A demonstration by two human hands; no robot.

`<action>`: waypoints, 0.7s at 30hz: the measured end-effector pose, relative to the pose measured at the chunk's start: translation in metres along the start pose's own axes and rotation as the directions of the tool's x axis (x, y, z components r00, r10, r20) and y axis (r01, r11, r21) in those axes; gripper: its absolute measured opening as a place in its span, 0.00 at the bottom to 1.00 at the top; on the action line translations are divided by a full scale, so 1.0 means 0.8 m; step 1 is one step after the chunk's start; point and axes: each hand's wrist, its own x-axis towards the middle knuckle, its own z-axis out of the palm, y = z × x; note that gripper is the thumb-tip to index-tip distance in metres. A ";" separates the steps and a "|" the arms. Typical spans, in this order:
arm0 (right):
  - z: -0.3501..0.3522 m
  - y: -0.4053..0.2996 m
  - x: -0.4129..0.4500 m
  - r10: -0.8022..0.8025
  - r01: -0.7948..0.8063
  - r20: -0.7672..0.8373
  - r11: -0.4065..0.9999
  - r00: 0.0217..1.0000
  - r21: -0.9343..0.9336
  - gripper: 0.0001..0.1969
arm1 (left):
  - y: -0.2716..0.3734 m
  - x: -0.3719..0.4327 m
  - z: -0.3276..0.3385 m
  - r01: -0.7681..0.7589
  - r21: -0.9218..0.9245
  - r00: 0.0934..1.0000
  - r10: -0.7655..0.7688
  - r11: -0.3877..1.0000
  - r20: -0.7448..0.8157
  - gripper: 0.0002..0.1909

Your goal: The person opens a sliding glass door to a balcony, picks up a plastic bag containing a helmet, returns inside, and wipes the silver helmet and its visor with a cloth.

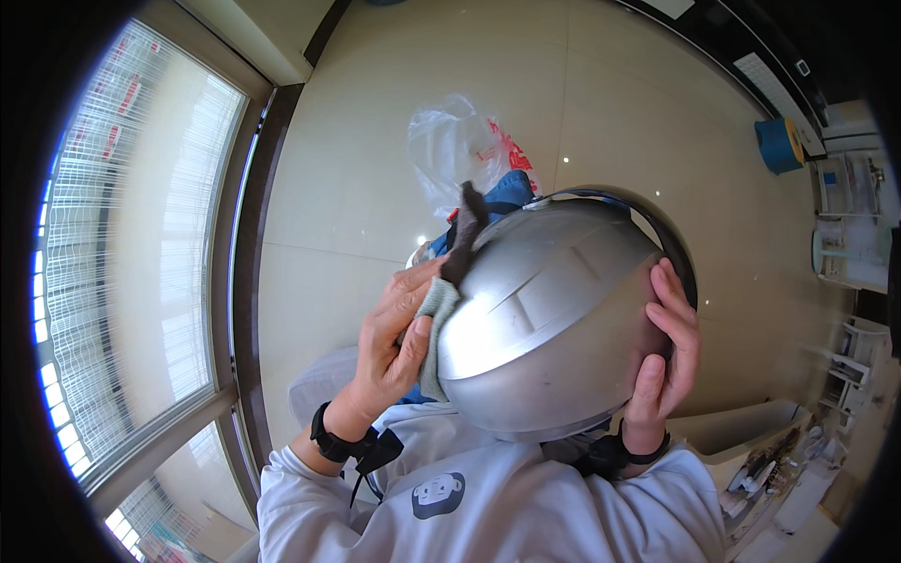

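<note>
A silver motorcycle helmet (549,331) with a black rim is held up in front of my chest. My left hand (398,331) presses a grey-green cloth (438,310) against the helmet's left side. A dark brown piece of cloth (466,229) sticks up above those fingers; whether both pieces are one cloth I cannot tell. On the other side, my right hand (669,345) grips the shell near the black rim with spread fingers. The inside of the helmet is hidden from me.
Beyond the helmet, a clear plastic bag (450,148) with red print lies on the tiled floor (338,176). A glass sliding door (162,211) stands at left. A blue stool (778,144) is at far right, and an open bin-like container (739,429) sits at lower right.
</note>
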 end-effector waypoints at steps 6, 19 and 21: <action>0.004 -0.003 -0.004 -0.012 0.013 0.021 0.999 1.000 -0.040 0.19 | 0.075 0.085 -0.008 -0.466 0.287 0.837 0.311 0.837 0.450 0.16; -0.002 -0.005 -0.001 -0.074 0.079 0.060 0.994 0.995 -0.076 0.18 | 0.048 0.009 -0.023 -0.334 0.336 0.937 0.271 0.881 0.220 0.18; -0.001 -0.003 0.000 -0.061 0.063 0.039 0.996 0.997 -0.061 0.18 | 0.051 0.014 -0.019 -0.340 0.340 0.938 0.291 0.877 0.188 0.19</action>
